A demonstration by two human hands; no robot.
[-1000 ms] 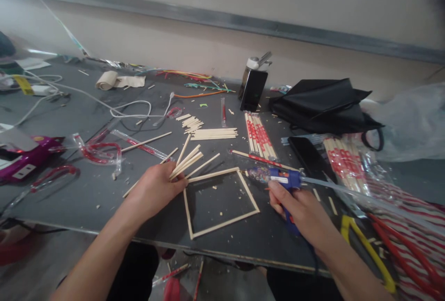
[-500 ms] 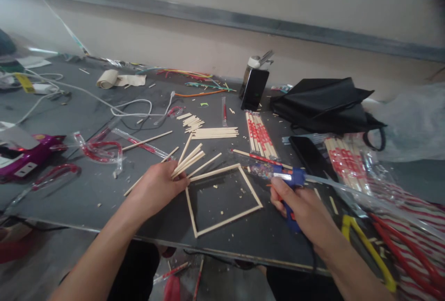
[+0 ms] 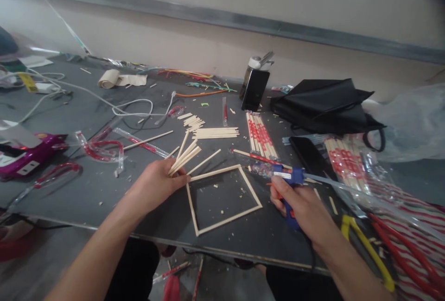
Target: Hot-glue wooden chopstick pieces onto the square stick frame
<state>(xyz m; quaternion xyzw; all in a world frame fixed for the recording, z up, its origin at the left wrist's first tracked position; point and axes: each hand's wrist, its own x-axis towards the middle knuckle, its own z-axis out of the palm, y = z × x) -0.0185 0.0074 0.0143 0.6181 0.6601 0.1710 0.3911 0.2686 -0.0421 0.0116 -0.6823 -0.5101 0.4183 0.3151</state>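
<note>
A four-sided frame of chopsticks [image 3: 229, 220] lies flat on the dark table in front of me. My left hand [image 3: 161, 184] is closed around several chopsticks [image 3: 187, 156] that fan out to the upper right, and its fingertips are by the frame's upper left corner. In my right hand [image 3: 295, 201] is a blue hot glue gun [image 3: 295, 176], with a clear glue stick [image 3: 333, 182] trailing out of its back. The gun's nozzle is close to the frame's upper right corner; whether it touches, I cannot tell.
Behind the frame lie cut sticks [image 3: 215, 132] and wrapped chopsticks [image 3: 260, 135]. A phone [image 3: 255, 90] leans on a bottle, beside a black bag [image 3: 320, 104]. Yellow-handled [image 3: 366, 250] and red-handled tools [image 3: 406, 254] lie at right; a purple glue gun [image 3: 33, 155] and white cable [image 3: 93, 98] at left.
My left hand has shifted slightly left and the sticks in it have tilted a little. My right hand with the glue gun and the frame stay almost where they were.
</note>
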